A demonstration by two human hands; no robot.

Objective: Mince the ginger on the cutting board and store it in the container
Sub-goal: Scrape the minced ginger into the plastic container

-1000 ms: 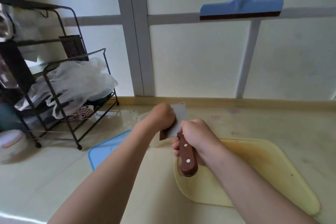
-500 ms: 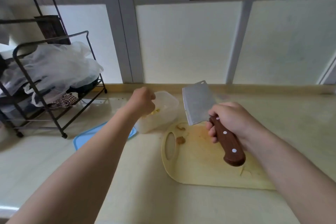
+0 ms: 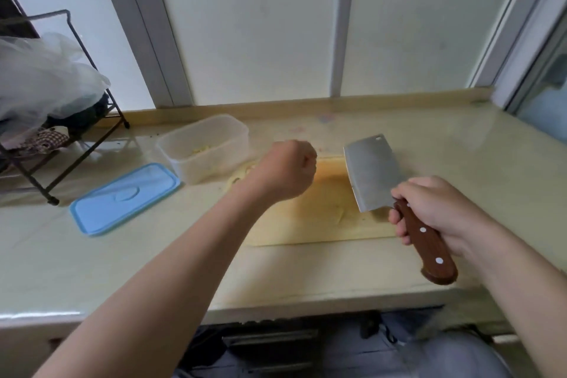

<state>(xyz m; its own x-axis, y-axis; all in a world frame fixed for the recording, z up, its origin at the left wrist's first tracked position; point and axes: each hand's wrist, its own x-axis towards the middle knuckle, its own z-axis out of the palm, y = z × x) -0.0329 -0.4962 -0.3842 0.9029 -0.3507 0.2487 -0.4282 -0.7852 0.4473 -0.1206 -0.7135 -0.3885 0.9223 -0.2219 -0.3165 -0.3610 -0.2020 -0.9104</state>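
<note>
A clear plastic container [image 3: 211, 163] stands on the counter with a little minced ginger [image 3: 201, 149] inside. To its right lies the yellow cutting board [image 3: 310, 221]. My left hand [image 3: 287, 170] hovers over the board's left end with its fingers curled into a fist; whatever is inside them is hidden. My right hand [image 3: 432, 212] grips the brown wooden handle of a cleaver [image 3: 371, 173]. Its blade is raised above the board's right part. The board's left end is covered by my left hand.
The container's blue lid [image 3: 125, 196] lies flat on the counter to the left of the board. A black wire rack [image 3: 58, 144] with plastic bags [image 3: 40, 77] stands at the far left. Frosted window panes rise behind the counter. The counter's front edge [image 3: 306, 296] is near me.
My left hand has left the container and come right over the board's left end. The cleaver has shifted right and lower. The view has tilted downward.
</note>
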